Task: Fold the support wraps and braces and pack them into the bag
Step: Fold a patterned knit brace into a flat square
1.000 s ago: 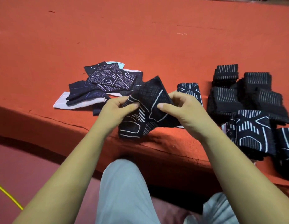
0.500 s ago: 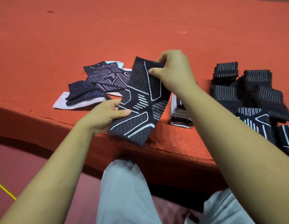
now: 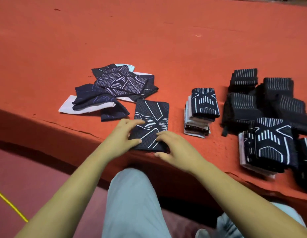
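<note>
Dark patterned brace (image 3: 151, 123) flat near table (image 3: 166, 40) edge, left hand (image 3: 127, 134) and right hand (image 3: 173, 148) open-fingered on near end; likely soft, light, limp; best pinched at near corners.

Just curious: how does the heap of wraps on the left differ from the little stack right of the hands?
The left heap is loose, unfolded and sprawled at odd angles; the small stack is folded and neatly layered. The heap lies low and wide; the stack stands taller and narrower. Both are dark fabric with pale line patterns.
</note>
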The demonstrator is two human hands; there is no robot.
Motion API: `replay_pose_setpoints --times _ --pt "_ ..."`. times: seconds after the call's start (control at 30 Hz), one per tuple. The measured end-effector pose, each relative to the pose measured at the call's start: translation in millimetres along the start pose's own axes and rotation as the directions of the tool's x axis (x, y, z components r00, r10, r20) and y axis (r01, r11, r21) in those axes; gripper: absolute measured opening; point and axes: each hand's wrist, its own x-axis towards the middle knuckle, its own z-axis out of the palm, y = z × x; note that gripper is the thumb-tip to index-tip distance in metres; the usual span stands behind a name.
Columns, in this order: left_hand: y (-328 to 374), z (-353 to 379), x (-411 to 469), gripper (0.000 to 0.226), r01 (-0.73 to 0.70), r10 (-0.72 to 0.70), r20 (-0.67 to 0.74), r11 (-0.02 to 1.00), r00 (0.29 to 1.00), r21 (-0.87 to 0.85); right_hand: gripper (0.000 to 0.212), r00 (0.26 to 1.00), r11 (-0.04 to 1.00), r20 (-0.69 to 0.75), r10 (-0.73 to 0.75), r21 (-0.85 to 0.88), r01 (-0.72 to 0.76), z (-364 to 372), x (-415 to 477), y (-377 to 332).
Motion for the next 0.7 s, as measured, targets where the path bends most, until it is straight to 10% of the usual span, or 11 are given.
replay_pose_setpoints --times 0.2,0.43,0.7 --pt "-21.5 4.9 -28.8 0.059 -0.213 0.202 0.097 0.97 0.974 0.115 0.033 0.992 0.996 -0.117 -0.039 0.073 0.048 9.1 -11.7 11.0" --pt "-17.1 7.1 -27.0 0.032 -0.252 0.266 -0.095 0.959 0.959 0.131 0.022 0.965 0.949 -0.241 0.099 0.314 -0.019 9.2 -15.6 12.5" --pt "4.7 5.4 -31.5 0.019 -0.104 0.094 -0.15 0.993 0.984 -0.06 0.013 0.954 0.904 -0.259 0.154 0.427 -0.03 8.9 -20.3 12.1"
